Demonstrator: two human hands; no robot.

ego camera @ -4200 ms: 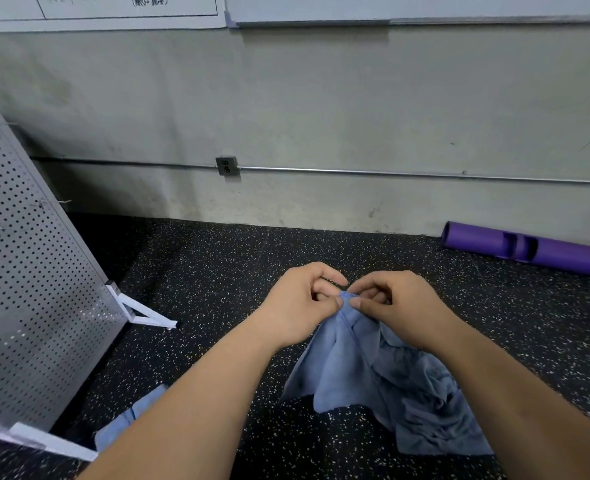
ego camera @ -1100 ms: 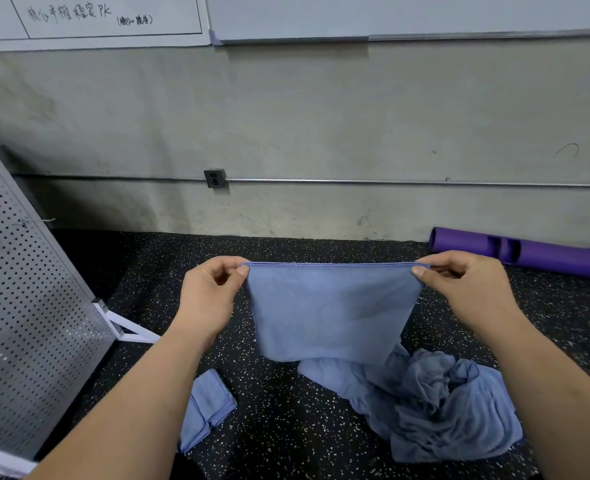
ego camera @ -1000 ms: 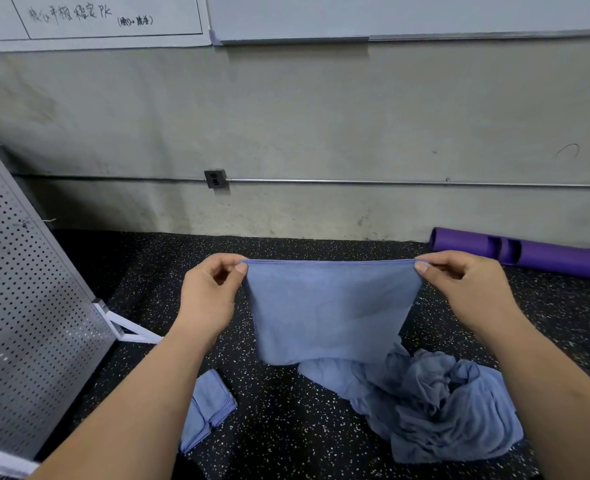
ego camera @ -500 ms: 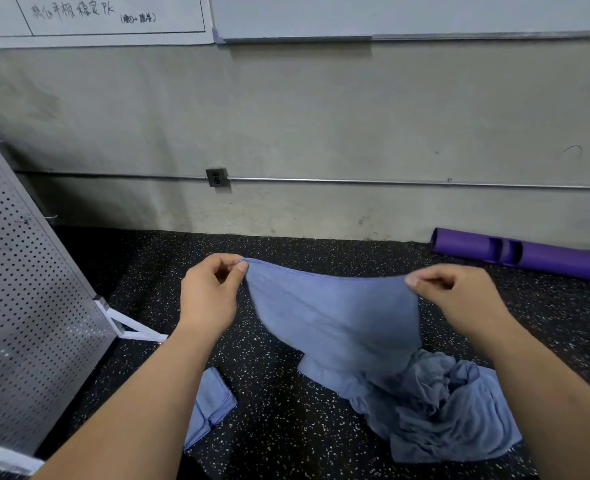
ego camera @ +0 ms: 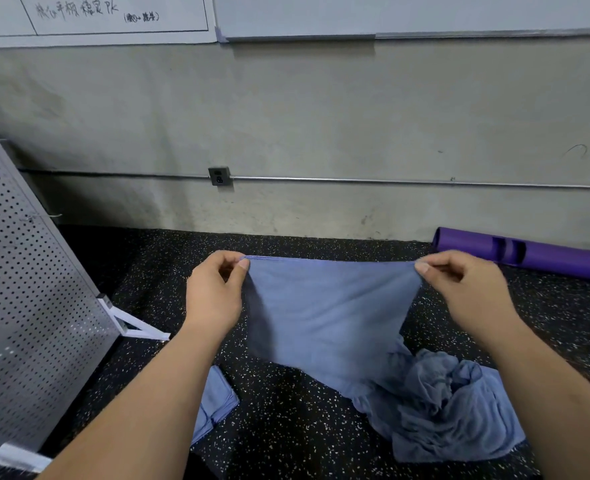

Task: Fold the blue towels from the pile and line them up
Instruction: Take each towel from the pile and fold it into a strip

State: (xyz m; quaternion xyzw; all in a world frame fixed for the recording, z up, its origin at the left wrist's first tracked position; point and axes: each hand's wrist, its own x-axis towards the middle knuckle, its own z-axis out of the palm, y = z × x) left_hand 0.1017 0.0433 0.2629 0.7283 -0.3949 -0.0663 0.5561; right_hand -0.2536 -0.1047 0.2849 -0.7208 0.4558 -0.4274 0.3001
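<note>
Two hands, left [ego camera: 213, 296] and right [ego camera: 470, 292], pinching top corners of one towel [ego camera: 328, 317]; one folded towel [ego camera: 217, 400], one pile [ego camera: 453, 410].

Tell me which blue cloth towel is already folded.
The flat blue towel on the speckled floor, beside the left forearm. The held towel hangs between left hand and right hand; the crumpled pile is unfolded.
</note>
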